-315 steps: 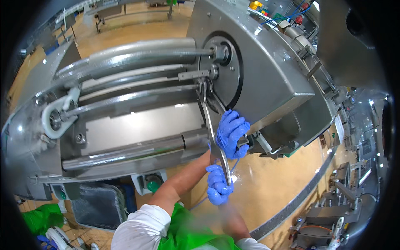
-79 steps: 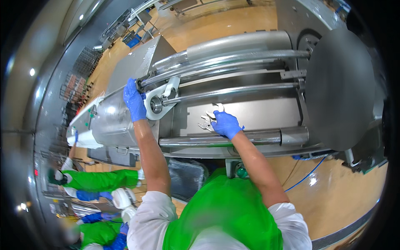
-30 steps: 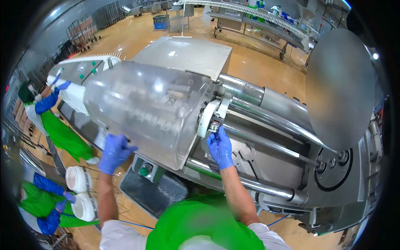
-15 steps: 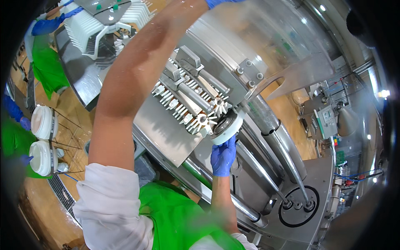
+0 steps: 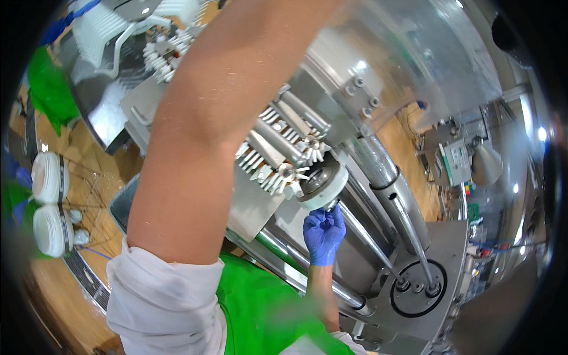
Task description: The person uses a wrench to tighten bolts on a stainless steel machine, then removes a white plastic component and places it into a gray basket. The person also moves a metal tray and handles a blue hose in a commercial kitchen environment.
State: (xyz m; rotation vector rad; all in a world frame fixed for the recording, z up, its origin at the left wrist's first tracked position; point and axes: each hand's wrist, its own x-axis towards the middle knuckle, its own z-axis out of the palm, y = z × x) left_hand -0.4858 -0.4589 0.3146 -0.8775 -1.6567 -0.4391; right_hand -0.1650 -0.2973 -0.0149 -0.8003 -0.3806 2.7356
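Note:
My right hand (image 5: 324,236), in a blue glove, is raised just below a round white ring housing (image 5: 332,192) with a dark metal centre. Its fingers are curled together near a small metal fitting (image 5: 332,206) on the ring's lower rim; what they pinch, if anything, is too small to make out. My bare left forearm (image 5: 236,89) reaches up across the machine, and the hand lies beyond the upper edge. Between arm and ring are metal rollers (image 5: 278,142) and white toothed star wheels (image 5: 287,173), partly covered by the arm.
A clear curved guard (image 5: 414,77) hangs at upper right above thick steel rods (image 5: 396,201). Left of me stand white buckets (image 5: 50,231) on a wire rack. A steel table (image 5: 109,112) with white finned parts is at upper left, near co-workers in green aprons.
My right hand has slipped down off the ring's side to its lower rim, its fingers now curled. My left hand has gone out of view at the top; the view has shifted.

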